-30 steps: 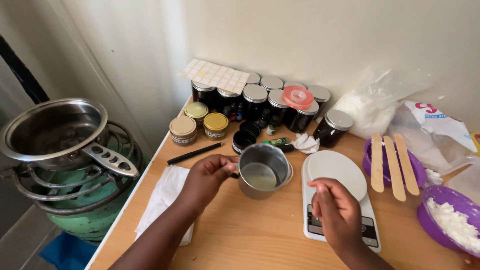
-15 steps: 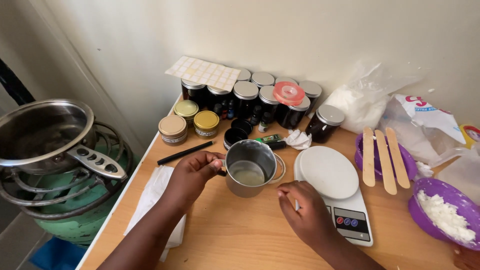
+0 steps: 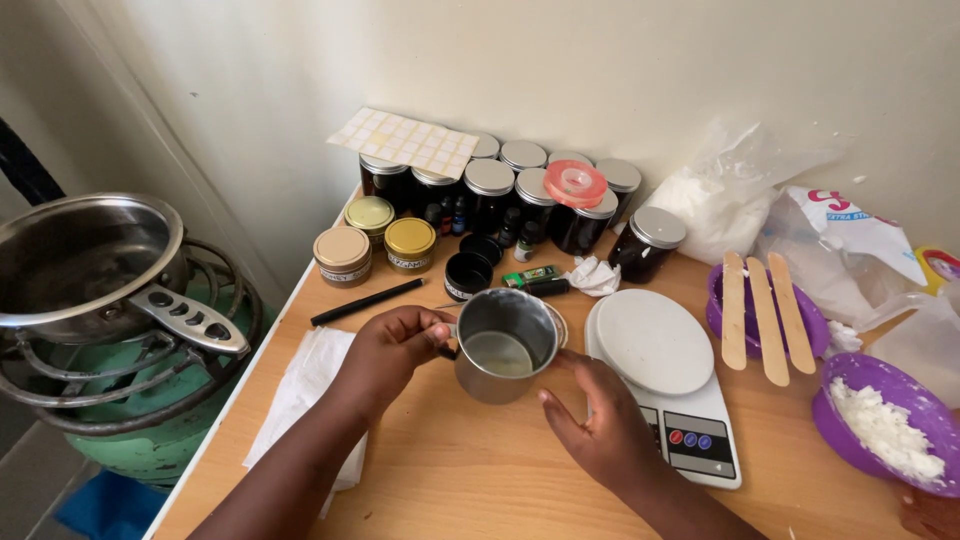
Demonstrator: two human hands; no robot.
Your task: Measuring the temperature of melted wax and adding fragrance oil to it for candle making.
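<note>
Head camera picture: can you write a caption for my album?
Left hand holds a metal mug, right hand beside it.

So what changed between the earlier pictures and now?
The right hand left the scale and moved left to the metal cup, its fingers now touching the side. The left hand holds the handle as before. Jars and bowls stayed put.

A white sheet of square labels (image 3: 405, 141) is lying on the dark jars at the wall. Labelled tins (image 3: 342, 256) are sitting in front of them. A white bag with red print (image 3: 850, 235) is slumping at my right, beside a clear bag of white powder (image 3: 722, 200). The scale's screen is hiding under my right hand (image 3: 597, 420)
</note>
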